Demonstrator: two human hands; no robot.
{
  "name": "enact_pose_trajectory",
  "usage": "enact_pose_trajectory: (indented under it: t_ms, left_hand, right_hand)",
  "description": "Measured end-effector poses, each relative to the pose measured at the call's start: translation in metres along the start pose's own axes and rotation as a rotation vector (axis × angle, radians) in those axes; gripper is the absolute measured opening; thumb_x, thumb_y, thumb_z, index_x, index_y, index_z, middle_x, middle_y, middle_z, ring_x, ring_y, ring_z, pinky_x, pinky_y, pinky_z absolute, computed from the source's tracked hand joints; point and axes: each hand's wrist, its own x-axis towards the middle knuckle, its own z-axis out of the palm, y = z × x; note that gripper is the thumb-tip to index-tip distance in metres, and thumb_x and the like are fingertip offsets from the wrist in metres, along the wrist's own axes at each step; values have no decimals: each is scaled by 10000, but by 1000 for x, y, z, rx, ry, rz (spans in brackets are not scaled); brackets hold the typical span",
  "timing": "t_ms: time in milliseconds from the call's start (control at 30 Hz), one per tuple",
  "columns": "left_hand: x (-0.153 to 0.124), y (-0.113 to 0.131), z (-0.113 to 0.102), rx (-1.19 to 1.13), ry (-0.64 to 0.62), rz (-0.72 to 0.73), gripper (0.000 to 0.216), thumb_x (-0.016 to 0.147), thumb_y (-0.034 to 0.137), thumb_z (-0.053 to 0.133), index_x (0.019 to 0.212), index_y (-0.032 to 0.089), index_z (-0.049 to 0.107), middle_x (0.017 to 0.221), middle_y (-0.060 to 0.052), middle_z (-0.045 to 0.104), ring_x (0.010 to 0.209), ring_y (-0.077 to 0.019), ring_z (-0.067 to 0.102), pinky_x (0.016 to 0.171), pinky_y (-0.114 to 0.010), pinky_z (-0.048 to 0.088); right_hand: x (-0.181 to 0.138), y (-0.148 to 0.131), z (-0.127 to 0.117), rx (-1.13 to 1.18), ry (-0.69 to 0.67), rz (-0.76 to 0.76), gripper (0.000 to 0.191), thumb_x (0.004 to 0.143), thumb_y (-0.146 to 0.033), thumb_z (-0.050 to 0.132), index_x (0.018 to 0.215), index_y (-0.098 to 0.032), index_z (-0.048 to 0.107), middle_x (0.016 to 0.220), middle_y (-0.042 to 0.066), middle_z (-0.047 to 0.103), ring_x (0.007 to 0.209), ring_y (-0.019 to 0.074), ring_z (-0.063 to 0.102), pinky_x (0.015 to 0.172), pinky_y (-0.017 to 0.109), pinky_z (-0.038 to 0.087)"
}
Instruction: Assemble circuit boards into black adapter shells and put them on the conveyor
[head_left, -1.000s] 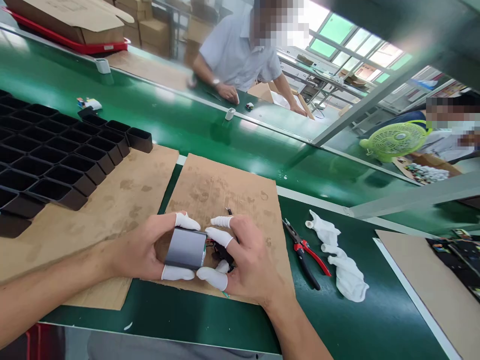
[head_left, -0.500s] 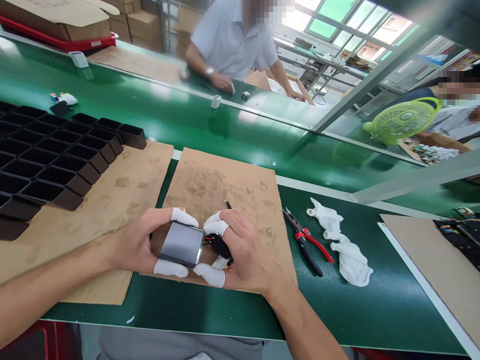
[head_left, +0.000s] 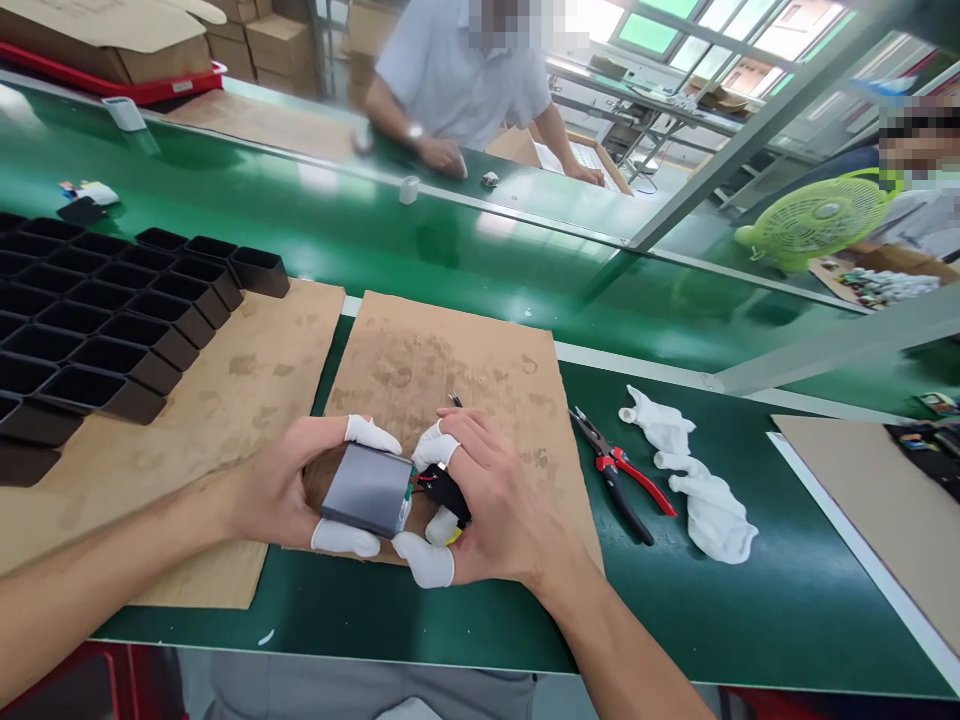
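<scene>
White finger cots cover fingers on both hands. My left hand (head_left: 289,490) grips a dark grey rectangular case (head_left: 367,488) by its far and near edges, thumb on one side and fingers on the other. At the case's right end a strip of green circuit board (head_left: 409,492) shows, with thin red and black wires. My right hand (head_left: 487,500) is closed round a black cable bundle (head_left: 444,492) beside that end; a fingertip lies by the case's near right corner. Stripped cable ends (head_left: 455,399) stick out beyond my right fingers. The palm hides part of the bundle.
Brown cardboard (head_left: 450,345) lies under my hands. Rows of empty black cases (head_left: 112,330) stand at left. Red-and-black pliers (head_left: 619,475) and crumpled white gloves (head_left: 697,480) lie at right. Across the green conveyor (head_left: 337,220), a person (head_left: 457,90) leans on a bench.
My right fingers have shifted slightly right, away from the case's end, and more of the green board shows there. The left hand keeps its grip. The view has turned a little.
</scene>
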Motion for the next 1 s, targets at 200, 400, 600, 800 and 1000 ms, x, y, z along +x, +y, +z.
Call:
enact_pose_trajectory:
  t_ms: [200, 400, 600, 800, 1000]
  left_hand:
    - [-1, 0, -1, 39, 29, 42, 602, 789, 510, 995, 1259, 266, 710, 993, -46, 790, 815, -246, 762, 718, -357, 643]
    - [-2, -8, -2, 161, 101, 150, 642, 804, 453, 998, 1327, 282, 666, 1033, -33, 779, 818, -217, 750, 724, -334, 643]
    - [-2, -10, 0, 201, 77, 124, 633, 830, 457, 990, 1351, 279, 679, 1026, -32, 776, 808, -214, 738, 717, -345, 641]
    - [-5, -11, 0, 230, 79, 61, 680, 770, 523, 1006, 1322, 297, 679, 1032, -67, 799, 847, -276, 769, 731, -421, 676]
    - [-6, -11, 1, 266, 104, 105, 690, 784, 533, 1000, 1347, 324, 658, 1037, -62, 791, 820, -274, 756, 716, -432, 655]
  right_hand:
    - [1, -1, 3, -28, 60, -40, 382, 775, -343, 741, 1112, -284, 571, 969, 31, 676, 888, 267, 681, 1069, 544, 590]
    - [0, 2, 7, -226, 79, -110, 341, 790, -306, 724, 1110, -252, 617, 1030, 78, 727, 935, 282, 691, 1138, 569, 575]
    - [-3, 4, 9, -241, 92, -84, 321, 755, -371, 724, 1038, -257, 622, 978, 75, 698, 857, 280, 660, 1149, 604, 577]
    - [-3, 3, 8, -291, 77, -58, 264, 770, -419, 687, 982, -273, 630, 989, 82, 693, 834, 283, 633, 1129, 644, 583]
    - [-2, 3, 8, -293, 112, -95, 293, 772, -417, 688, 1004, -250, 629, 982, 87, 675, 829, 273, 636, 1159, 599, 573]
